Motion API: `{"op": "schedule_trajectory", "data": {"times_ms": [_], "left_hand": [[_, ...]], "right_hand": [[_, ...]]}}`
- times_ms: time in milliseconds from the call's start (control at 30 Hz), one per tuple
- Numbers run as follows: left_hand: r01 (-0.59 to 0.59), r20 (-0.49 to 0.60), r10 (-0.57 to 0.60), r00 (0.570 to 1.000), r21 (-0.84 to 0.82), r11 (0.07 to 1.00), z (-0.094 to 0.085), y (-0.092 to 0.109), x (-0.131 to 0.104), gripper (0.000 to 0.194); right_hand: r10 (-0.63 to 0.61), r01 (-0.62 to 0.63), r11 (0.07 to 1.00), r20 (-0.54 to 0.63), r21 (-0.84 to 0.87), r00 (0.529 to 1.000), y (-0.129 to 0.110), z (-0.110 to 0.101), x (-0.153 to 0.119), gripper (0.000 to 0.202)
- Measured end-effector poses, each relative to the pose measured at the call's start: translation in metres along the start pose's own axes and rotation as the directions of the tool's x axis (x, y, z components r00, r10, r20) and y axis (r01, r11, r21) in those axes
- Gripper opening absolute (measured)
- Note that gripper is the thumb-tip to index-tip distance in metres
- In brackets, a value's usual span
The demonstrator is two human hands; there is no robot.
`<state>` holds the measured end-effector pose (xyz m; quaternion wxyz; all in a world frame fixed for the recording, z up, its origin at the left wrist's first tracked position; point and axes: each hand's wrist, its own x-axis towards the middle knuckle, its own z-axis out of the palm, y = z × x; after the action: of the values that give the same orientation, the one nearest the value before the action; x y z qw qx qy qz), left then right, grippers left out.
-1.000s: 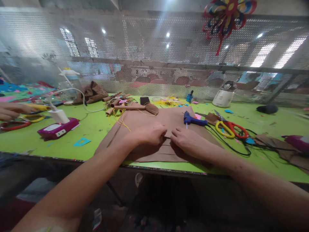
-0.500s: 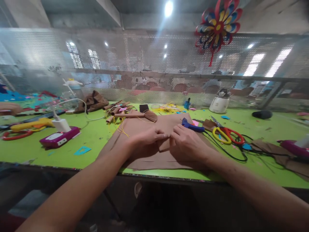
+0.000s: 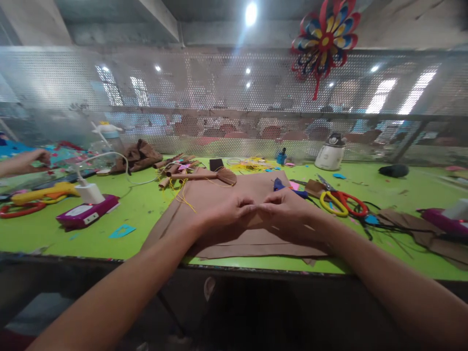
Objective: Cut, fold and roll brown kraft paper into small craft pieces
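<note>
My left hand (image 3: 228, 210) and my right hand (image 3: 287, 208) meet fingertip to fingertip over large sheets of brown paper (image 3: 252, 184). Both are closed in a pinch, thumbs against forefingers, on a small piece of brown paper (image 3: 256, 222). It blends with the sheets below, and my fingers hide most of it. Just behind my right hand lies a blue glue gun (image 3: 281, 186), partly covered by that hand. Beyond my left hand, a pleated brown paper fan (image 3: 225, 176) joined to a rolled paper stick (image 3: 193, 176) rests on the sheets' far edge.
Yellow and red scissors (image 3: 341, 204) lie to the right beside black cable. More paper rolls and yellow string (image 3: 185, 195) are at the back left. A purple power strip (image 3: 87, 212) with a white plug stands left. Another person's hand (image 3: 36, 158) reaches in at far left.
My right hand has turned, its thumb now showing and its wrist farther right. The paper piece between my hands is less visible. The other person's hand has moved right.
</note>
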<state>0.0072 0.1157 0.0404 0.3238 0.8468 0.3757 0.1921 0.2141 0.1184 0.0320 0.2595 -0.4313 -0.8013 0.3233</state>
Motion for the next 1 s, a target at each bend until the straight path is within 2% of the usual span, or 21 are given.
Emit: {"op": "schedule_trajectory", "data": {"times_ms": [100, 233, 300, 467, 533, 600, 667, 767, 833, 900, 1000], "left_hand": [[-0.042, -0.037, 0.044, 0.998, 0.074, 0.996, 0.002, 0.007, -0.002, 0.027], [-0.064, -0.049, 0.064, 0.997, -0.001, 0.998, 0.007, 0.012, -0.006, 0.026], [-0.058, -0.044, 0.057, 0.997, -0.032, 0.998, 0.008, 0.012, -0.008, 0.027], [-0.053, -0.086, 0.057, 0.995, 0.052, 0.997, 0.008, 0.007, -0.006, 0.024], [-0.038, -0.090, 0.041, 0.995, 0.037, 0.999, 0.008, 0.005, -0.004, 0.023], [-0.011, -0.062, 0.009, 0.998, -0.035, 0.999, 0.009, 0.004, -0.002, 0.022], [0.037, 0.005, -0.037, 0.999, -0.178, 0.983, 0.011, 0.003, -0.001, 0.018], [0.124, 0.120, -0.079, 0.990, -0.426, 0.896, 0.015, 0.002, -0.002, 0.020], [0.144, 0.164, -0.066, 0.984, -0.521, 0.841, 0.016, 0.000, -0.002, 0.023], [0.151, 0.194, -0.051, 0.980, -0.546, 0.824, 0.015, -0.002, -0.001, 0.023], [0.141, 0.196, -0.055, 0.979, -0.459, 0.877, 0.011, -0.005, 0.003, 0.024]], "right_hand": [[0.008, -0.007, 1.000, -0.029, 0.018, 1.000, 0.003, 0.000, 0.002, 0.017], [0.008, -0.003, 0.999, -0.109, 0.038, 0.994, 0.004, 0.001, 0.004, 0.016], [-0.017, 0.023, 0.999, -0.149, 0.040, 0.989, 0.004, 0.003, 0.003, 0.017], [-0.107, 0.105, 0.994, -0.281, -0.024, 0.954, 0.000, 0.010, 0.001, 0.015], [-0.122, 0.116, 0.993, -0.304, -0.037, 0.945, -0.002, 0.012, 0.001, 0.014], [-0.107, 0.108, 0.994, -0.306, -0.015, 0.946, -0.004, 0.011, 0.000, 0.013], [-0.085, 0.094, 0.995, -0.290, 0.017, 0.953, -0.005, 0.009, 0.001, 0.015], [-0.094, 0.112, 0.992, -0.240, 0.062, 0.966, -0.004, 0.004, 0.001, 0.020], [-0.112, 0.140, 0.982, -0.202, 0.130, 0.973, -0.001, 0.001, 0.002, 0.022], [-0.123, 0.159, 0.965, -0.172, 0.210, 0.977, 0.003, -0.002, 0.004, 0.024], [-0.102, 0.145, 0.944, -0.158, 0.295, 0.982, 0.009, -0.004, 0.007, 0.026]]}}
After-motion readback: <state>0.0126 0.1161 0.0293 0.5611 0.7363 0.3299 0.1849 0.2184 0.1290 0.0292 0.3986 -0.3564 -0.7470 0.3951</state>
